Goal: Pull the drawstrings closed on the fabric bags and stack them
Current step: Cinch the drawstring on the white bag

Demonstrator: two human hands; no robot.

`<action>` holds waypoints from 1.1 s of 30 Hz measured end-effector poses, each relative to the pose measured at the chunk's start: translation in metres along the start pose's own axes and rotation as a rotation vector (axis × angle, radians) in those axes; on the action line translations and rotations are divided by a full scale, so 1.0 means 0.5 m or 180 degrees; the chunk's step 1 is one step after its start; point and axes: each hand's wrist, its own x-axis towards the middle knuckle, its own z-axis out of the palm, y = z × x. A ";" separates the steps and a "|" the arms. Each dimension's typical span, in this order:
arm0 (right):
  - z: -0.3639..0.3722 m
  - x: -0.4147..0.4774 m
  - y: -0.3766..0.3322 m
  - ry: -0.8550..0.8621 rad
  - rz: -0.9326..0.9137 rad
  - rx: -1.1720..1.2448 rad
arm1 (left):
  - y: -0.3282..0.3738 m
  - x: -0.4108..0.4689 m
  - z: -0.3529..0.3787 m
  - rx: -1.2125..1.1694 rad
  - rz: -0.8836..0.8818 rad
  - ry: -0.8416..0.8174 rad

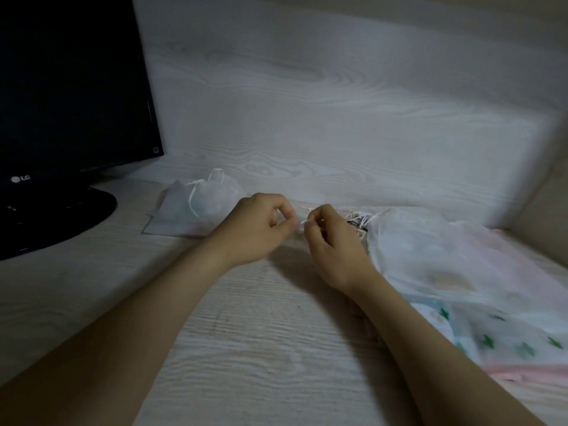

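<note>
Over the pale bench (246,333) I saw left grip (261,226) and right grip (333,241) pinching a limp cord (303,222), likely the safest hold on flimsy bags (445,256).

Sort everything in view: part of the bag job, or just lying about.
Job: left hand, right hand, the string they pinch, closed bags at left, bag pile at right.
Lying about: monitor, its stand.
</note>
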 end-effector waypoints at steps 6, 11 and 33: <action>-0.003 0.003 -0.002 0.0102 0.0071 0.0401 | -0.010 0.004 0.003 0.0228 0.0476 0.0023; -0.010 0.007 -0.001 -0.0029 0.0499 0.1144 | -0.010 0.006 0.029 -0.0730 0.0138 0.0384; -0.044 0.011 0.028 0.0130 0.0120 -0.1056 | 0.007 0.001 0.015 -0.1295 -0.0727 -0.0499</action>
